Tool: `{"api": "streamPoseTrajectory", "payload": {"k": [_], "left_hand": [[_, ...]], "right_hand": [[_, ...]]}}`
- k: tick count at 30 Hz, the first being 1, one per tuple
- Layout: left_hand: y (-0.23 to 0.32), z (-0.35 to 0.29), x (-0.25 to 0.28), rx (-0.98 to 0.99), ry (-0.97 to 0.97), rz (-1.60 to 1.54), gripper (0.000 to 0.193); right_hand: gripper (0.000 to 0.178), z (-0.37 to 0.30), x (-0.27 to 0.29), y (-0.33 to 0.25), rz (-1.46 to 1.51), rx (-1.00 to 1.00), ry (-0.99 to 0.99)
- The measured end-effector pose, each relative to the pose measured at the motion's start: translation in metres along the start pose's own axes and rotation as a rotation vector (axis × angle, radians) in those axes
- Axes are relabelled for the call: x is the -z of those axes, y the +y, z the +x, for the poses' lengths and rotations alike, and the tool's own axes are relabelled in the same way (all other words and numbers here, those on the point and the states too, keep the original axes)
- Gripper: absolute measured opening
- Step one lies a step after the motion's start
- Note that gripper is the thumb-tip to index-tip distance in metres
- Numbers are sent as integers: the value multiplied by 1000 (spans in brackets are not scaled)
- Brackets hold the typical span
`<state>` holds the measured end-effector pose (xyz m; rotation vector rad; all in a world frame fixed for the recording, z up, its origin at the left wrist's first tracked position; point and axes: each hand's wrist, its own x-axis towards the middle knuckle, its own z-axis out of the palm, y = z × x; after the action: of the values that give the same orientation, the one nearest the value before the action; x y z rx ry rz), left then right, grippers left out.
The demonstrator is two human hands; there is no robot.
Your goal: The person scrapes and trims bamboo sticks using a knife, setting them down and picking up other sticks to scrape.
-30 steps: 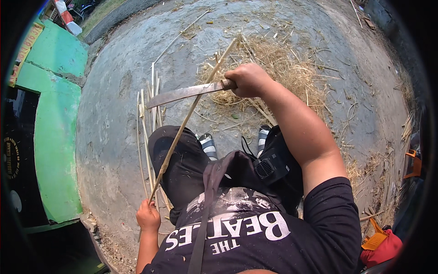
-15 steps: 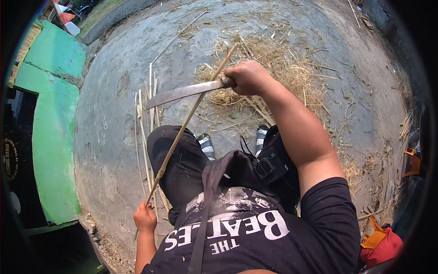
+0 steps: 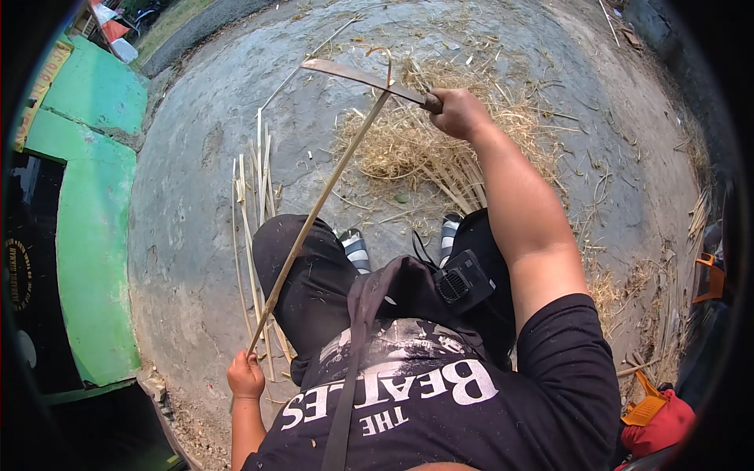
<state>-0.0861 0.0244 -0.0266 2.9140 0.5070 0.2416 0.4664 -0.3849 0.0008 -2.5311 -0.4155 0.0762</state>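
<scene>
My left hand (image 3: 247, 376), at the lower left, is closed round the near end of a long thin bamboo strip (image 3: 314, 210). The strip slants up and away to the right, across my left thigh. My right hand (image 3: 460, 114) grips the dark handle of a long machete (image 3: 349, 73) whose blade points left. The blade crosses the strip close to its far end, and a thin curled shaving (image 3: 388, 61) stands up there. Beneath the right hand lies a heap of pale shavings (image 3: 400, 145) on the concrete.
Several split strips (image 3: 250, 212) lie on the ground beside my left knee. More strips (image 3: 452, 182) stick out from under the heap. A green wall (image 3: 98, 259) stands at the left. On the right are orange plastic pieces (image 3: 646, 404) and a red cloth (image 3: 664, 424). A small black fan-like device (image 3: 463, 282) rests at my waist.
The machete has moved away from me along the bamboo strip to near its far end, raising a curl. My right arm has stretched forward; the left hand stays nearly in place.
</scene>
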Motion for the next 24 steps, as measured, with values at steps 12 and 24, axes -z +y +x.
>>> {"api": "streamPoseTrajectory", "payload": {"k": [12,24], "left_hand": [[48,67,32,378,-438,-697,34],[149,231,41,263,-691,-1107,26]], "right_hand": [[38,30,-26,49,564,-164,152],[23,1,-16,-11,873,37,-124]]}}
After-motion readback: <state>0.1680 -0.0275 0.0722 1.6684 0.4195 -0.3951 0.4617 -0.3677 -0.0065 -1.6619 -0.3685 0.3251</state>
